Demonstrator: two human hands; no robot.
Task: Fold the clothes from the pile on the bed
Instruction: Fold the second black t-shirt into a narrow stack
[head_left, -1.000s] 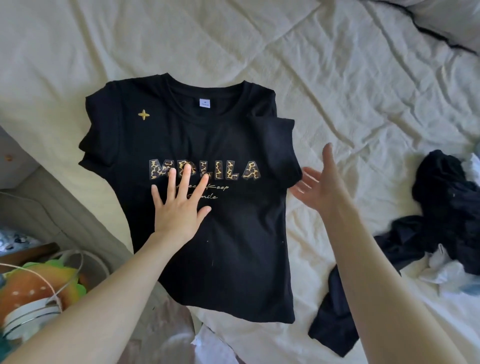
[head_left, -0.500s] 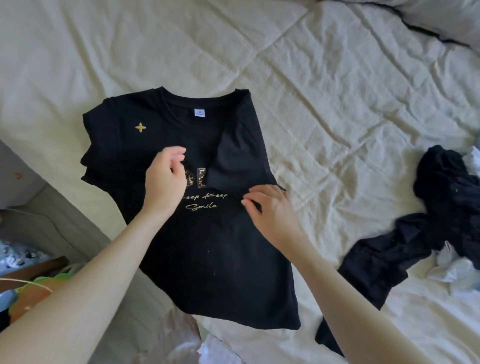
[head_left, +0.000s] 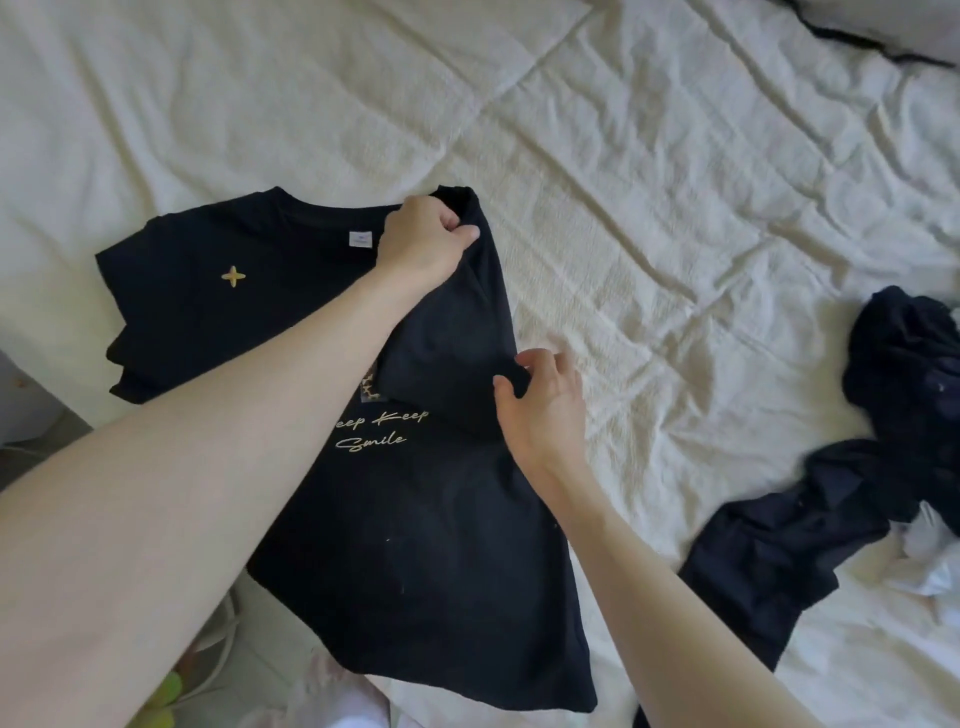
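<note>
At the lower centre of the frame one black cotton T-shirt with gold lettering is spread flat on the cream, wrinkled quilted bedspread, its hem reaching the near edge of the bed. Two bare forearms are seen crossing it. At centre right of the shirt, the right hand is set at the folded side edge, fingers curled with the fabric pinched between thumb and fingertips. The right side of the shirt is folded inward over the print, so that part of the lettering is covered. Farther up, near the collar, the left hand is clenched on the soft folded shoulder fabric. One small gold four-pointed star and one white neck label are shown. At the right edge, one crumpled pile of dark and white clothes is heaped on the bedspread, well apart from the shirt.
</note>
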